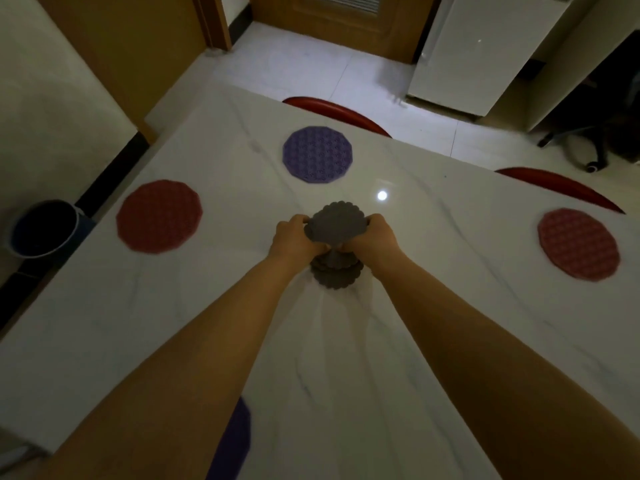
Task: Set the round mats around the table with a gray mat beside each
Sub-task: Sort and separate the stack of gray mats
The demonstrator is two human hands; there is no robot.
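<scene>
Both hands meet over the middle of the white marble table (433,341). My left hand (294,240) and my right hand (372,239) grip the opposite edges of a gray scalloped mat (335,225), lifted above a small stack of gray mats (337,273) lying on the table. Round mats lie around the table: a purple one (317,154) at the far side, a red one (159,216) at the left, a pink-red one (577,244) at the right. Part of another purple mat (233,441) shows under my left forearm near the front edge.
Two red chairs (337,110) (561,188) are tucked in along the table's far edge. A dark bucket (43,226) stands on the floor at the left. A white cabinet (485,53) and a wooden door (332,15) stand beyond the tiled floor.
</scene>
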